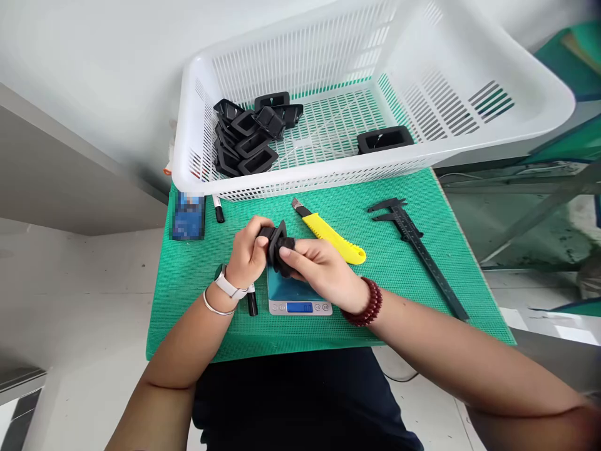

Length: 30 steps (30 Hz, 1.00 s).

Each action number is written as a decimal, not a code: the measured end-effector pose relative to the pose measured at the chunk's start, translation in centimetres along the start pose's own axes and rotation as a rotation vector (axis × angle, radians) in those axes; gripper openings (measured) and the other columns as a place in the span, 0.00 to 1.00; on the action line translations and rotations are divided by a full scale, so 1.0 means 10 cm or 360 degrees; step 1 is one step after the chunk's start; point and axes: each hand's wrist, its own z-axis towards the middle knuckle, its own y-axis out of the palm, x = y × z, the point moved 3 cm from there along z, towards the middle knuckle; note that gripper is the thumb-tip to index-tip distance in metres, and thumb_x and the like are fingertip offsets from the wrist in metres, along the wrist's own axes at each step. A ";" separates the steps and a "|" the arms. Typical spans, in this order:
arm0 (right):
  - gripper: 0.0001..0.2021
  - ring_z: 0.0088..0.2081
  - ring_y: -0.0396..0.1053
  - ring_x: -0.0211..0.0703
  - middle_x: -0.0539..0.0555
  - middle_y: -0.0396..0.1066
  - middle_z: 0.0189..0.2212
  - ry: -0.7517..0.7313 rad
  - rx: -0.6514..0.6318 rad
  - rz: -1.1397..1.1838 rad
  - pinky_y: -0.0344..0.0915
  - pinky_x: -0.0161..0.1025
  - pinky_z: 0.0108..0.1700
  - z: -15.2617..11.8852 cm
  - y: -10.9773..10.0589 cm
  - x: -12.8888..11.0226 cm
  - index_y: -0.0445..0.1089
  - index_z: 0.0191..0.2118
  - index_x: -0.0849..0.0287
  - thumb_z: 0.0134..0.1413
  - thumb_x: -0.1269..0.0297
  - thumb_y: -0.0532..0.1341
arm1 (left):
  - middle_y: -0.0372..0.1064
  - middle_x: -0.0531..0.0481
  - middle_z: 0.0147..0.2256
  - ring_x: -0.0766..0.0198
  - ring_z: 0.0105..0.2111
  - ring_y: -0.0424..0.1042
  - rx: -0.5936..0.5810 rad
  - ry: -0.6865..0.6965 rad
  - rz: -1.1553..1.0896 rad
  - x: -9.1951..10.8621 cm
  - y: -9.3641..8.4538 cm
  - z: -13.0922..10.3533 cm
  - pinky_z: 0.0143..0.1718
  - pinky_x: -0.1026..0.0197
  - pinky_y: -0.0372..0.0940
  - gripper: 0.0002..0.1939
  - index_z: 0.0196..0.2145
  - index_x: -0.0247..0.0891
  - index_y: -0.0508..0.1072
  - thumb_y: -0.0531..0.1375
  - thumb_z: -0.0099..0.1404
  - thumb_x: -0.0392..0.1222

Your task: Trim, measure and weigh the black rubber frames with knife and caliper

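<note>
Both my hands hold black plastic parts (277,245) just above a small digital scale (301,307). My left hand (248,252) is closed around the left end of the black piece. From the other side, my right hand (319,268) pinches the right end, its thumb on top. Whether this is one part or two pressed together, I cannot tell. Behind my right hand lies a yellow utility knife (334,238) with its blade toward the basket. A black-capped marker (252,302) lies beside the scale, partly hidden by my left wrist.
A large white plastic basket (323,178) stands at the back, with several black frame-shaped parts (253,138) at its left and another (385,139) at its front right. A black caliper (417,250) lies on the green mat (188,319) to the right. A blue packet (188,219) and a second marker (218,210) lie back left.
</note>
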 end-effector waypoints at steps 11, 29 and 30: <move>0.13 0.20 0.52 0.32 0.46 0.58 0.17 -0.0847 0.0010 -0.1075 0.49 0.35 0.25 -0.03 -0.03 0.01 0.68 0.29 0.61 0.66 0.65 0.55 | 0.63 0.51 0.24 0.63 0.24 0.62 -0.0176 -0.0268 -0.0293 -0.04 0.05 -0.03 0.27 0.57 0.57 0.30 0.30 0.41 0.67 0.36 0.72 0.63; 0.22 0.20 0.47 0.30 0.43 0.51 0.18 -0.0008 0.0021 0.0184 0.48 0.32 0.21 0.00 0.01 0.03 0.54 0.22 0.56 0.62 0.50 0.57 | 0.65 0.51 0.25 0.64 0.24 0.65 -0.0038 -0.0069 0.0057 0.02 0.03 -0.04 0.27 0.59 0.58 0.25 0.37 0.40 0.66 0.39 0.73 0.60; 0.23 0.20 0.48 0.30 0.44 0.51 0.18 -0.0047 0.0008 0.0139 0.48 0.32 0.21 -0.01 0.01 0.03 0.54 0.21 0.57 0.62 0.50 0.56 | 0.65 0.51 0.25 0.64 0.24 0.64 -0.0041 -0.0062 0.0045 0.03 0.03 -0.03 0.26 0.59 0.58 0.26 0.36 0.40 0.66 0.38 0.73 0.60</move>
